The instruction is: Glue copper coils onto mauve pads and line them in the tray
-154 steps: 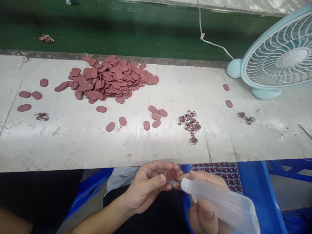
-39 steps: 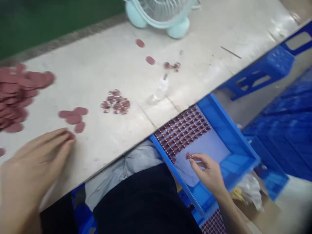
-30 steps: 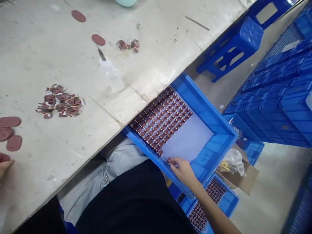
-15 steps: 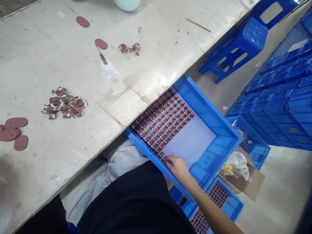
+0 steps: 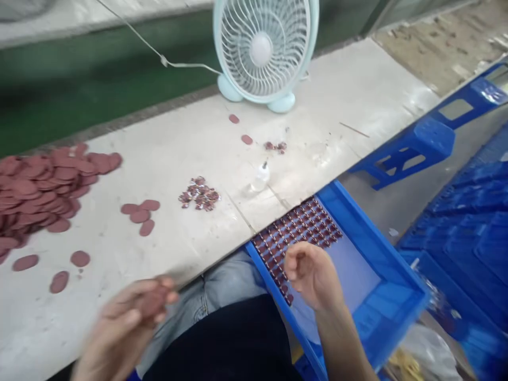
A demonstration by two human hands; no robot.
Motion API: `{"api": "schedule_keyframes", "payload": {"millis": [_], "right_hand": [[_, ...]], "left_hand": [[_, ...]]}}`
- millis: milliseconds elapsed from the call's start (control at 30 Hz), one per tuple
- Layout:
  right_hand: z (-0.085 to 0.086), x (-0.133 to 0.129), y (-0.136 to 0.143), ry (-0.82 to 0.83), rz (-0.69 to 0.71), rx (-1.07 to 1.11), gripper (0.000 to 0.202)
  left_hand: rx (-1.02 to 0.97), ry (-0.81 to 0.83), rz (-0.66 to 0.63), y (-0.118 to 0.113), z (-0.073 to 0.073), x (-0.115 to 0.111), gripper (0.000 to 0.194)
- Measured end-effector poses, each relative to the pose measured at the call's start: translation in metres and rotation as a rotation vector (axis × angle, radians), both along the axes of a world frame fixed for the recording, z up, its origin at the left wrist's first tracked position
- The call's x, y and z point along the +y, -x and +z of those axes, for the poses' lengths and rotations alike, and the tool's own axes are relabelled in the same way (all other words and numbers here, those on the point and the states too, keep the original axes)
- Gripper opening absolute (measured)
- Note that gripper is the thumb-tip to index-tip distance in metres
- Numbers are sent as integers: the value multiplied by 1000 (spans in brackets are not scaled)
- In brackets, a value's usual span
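My left hand [image 5: 129, 323], slightly blurred, is closed around a reddish-brown oval disc [image 5: 153, 300] above the table's front edge. My right hand [image 5: 313, 272] hovers over the blue tray [image 5: 363, 225] with its fingers loosely curled and apart; nothing shows in it. Rows of small dark-red pieces [image 5: 296, 225] with light bands line part of the tray, on a pale sheet [image 5: 359, 267]. On the table, a small pile of brown-and-white bits [image 5: 199, 194] lies beside a few loose oval discs [image 5: 139, 216]. Near them stands a clear bottle with a dark thin tip [image 5: 260, 179].
A large heap of oval discs [image 5: 43, 185] covers the table's left side. At the back stands a pale blue fan [image 5: 262, 50] with a white cord. Blue stools [image 5: 431, 140] and stacked blue crates [image 5: 472, 233] are on the right. A plastic bag [image 5: 431, 352] lies low right.
The view has swung up and left, bringing in the fan and the heap. My right hand has lifted off the row's end in the tray. My left hand has come into clear view holding a disc.
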State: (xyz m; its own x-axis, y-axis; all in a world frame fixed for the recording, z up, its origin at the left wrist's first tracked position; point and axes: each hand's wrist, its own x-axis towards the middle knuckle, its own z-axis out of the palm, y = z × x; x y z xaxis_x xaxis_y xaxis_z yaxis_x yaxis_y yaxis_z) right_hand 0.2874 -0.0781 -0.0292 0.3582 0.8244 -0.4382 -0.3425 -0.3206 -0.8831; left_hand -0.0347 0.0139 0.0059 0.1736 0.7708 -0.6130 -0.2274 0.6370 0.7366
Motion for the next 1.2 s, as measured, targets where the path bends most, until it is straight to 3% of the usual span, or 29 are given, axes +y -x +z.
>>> {"api": "schedule_keyframes", "payload": {"millis": [100,200,333,433,600,733,900,1067,1200], "right_hand": [[21,71,25,-193,73,497,72],[27,131,32,-346,-7,1013,69],[25,171,28,-364,-85,1075,37],[32,162,41,-318,-73,1007,30],[52,101,84,-235,-56,434,39],[55,69,100,-195,26,355,38],[52,64,98,-178,20,381,37],[53,64,93,-171,9,319,34],[55,61,91,-162,12,249,45]], "left_hand": [[-272,158,-50,-33,-6,-13,28],[-469,172,-19,-54,-5,-20,25],[-582,141,32,-54,-4,-21,23],[-614,127,65,-50,-7,-19,24],[-641,133,79,-52,-15,-18,31],[-661,85,59,-52,-19,-20,37],[-668,32,-17,-48,-23,-19,37],[-550,-88,-42,-49,-23,-15,38],[-551,-76,22,-52,-19,-14,19]]}}
